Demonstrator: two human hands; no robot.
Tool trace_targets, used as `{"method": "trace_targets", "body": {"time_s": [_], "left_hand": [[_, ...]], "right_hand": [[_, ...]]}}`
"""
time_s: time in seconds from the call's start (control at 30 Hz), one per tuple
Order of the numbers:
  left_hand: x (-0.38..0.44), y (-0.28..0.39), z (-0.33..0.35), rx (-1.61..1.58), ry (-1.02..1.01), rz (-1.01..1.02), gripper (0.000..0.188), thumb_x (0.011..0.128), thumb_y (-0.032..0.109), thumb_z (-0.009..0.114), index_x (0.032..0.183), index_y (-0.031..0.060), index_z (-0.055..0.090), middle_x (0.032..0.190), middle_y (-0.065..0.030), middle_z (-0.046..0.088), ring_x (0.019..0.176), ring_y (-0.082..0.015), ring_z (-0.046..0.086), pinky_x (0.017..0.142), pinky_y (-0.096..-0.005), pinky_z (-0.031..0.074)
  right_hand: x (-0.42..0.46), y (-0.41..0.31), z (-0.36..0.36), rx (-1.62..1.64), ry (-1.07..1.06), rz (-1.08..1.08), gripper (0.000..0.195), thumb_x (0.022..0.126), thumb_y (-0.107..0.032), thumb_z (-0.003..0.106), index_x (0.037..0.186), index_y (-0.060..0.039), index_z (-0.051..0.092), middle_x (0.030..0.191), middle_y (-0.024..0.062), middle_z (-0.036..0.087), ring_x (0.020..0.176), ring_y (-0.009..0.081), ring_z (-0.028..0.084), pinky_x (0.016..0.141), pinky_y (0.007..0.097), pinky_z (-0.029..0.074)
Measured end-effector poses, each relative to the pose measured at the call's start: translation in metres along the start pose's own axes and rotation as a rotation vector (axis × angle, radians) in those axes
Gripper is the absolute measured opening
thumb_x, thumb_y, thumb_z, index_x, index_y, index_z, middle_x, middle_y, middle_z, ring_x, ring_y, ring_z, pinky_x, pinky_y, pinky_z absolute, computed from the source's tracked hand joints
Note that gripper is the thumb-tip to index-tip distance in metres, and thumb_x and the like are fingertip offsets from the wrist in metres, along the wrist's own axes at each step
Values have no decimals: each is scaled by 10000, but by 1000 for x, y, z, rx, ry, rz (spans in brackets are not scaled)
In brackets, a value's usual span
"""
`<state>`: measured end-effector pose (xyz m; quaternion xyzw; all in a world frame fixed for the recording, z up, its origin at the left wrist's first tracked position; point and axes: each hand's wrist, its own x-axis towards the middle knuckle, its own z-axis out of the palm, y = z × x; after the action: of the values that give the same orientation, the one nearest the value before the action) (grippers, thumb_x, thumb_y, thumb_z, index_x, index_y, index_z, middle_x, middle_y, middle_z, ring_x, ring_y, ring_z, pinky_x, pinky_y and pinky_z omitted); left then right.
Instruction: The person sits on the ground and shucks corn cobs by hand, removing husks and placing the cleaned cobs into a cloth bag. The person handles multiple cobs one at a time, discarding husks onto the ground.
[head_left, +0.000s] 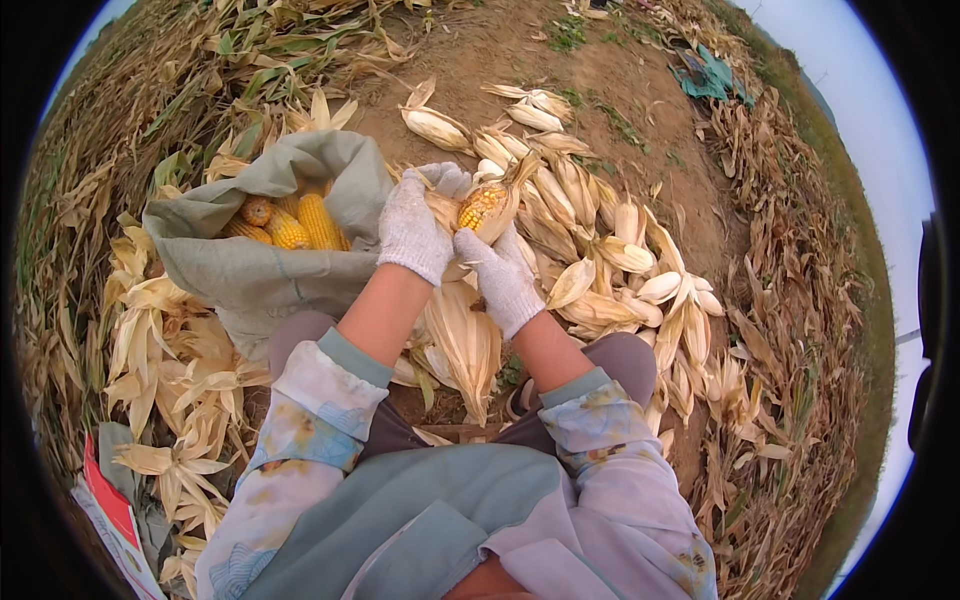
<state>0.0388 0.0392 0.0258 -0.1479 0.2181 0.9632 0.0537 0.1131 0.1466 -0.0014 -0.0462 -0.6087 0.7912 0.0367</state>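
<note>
In white knit gloves, my left hand (418, 223) and my right hand (501, 274) meet in front of my knees around one partly husked ear of corn (482, 208). Yellow kernels, some damaged or discoloured, show at its exposed end. Dry husk still wraps the rest, and my right hand grips it from below. My left hand holds peeled-back husk on the left side; its fingertips are partly hidden. Beside my left hand stands an open grey-green woven sack (255, 274) with several bare yellow cobs (300, 221) inside. Loose husks (465, 337) hang or lie below my hands.
A heap of unhusked ears (592, 255) lies on the soil to the right. Discarded husks (180, 360) surround the sack's left side. Dry stalks (112, 172) line the left; more (795, 315) run along the right. A teal cloth or bag (709, 75) lies far right, a printed red-and-white bag (112, 510) lower left.
</note>
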Motion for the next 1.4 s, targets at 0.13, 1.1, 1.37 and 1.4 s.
{"method": "trace_targets", "body": {"time_s": [0.13,1.1,1.37,1.4], "left_hand": [[-4,-1,6,-76,87,-60,288,1122,266,446,1031,27,579,982,-145,661,838,-268,644,879,-420,590],[-43,75,-20,1561,-323,597,693,961,506,710,1434,27,546,1390,-214,641,1290,-343,626,1091,-420,480],[-58,23,1,1737,-434,355,739,970,473,705,1505,19,470,1382,-222,644,1337,-345,602,1102,-421,475],[-56,26,-6,1703,-380,357,697,986,451,695,1487,13,488,1362,-214,653,1308,-327,615,1084,-411,484]], "right_hand": [[3,6,-3,156,49,47,734,982,-243,736,1563,-33,338,1394,121,576,1242,205,573,1046,356,496],[51,57,-54,267,202,-23,770,1070,-704,286,1531,-109,453,1334,129,654,1139,253,682,970,428,593],[13,77,-28,-487,171,-179,518,1164,-373,329,1371,52,542,1302,198,624,1191,296,610,1069,388,480],[-7,25,9,41,129,67,499,1157,-353,351,1381,51,537,1316,203,622,1215,300,604,1073,379,478]]}}
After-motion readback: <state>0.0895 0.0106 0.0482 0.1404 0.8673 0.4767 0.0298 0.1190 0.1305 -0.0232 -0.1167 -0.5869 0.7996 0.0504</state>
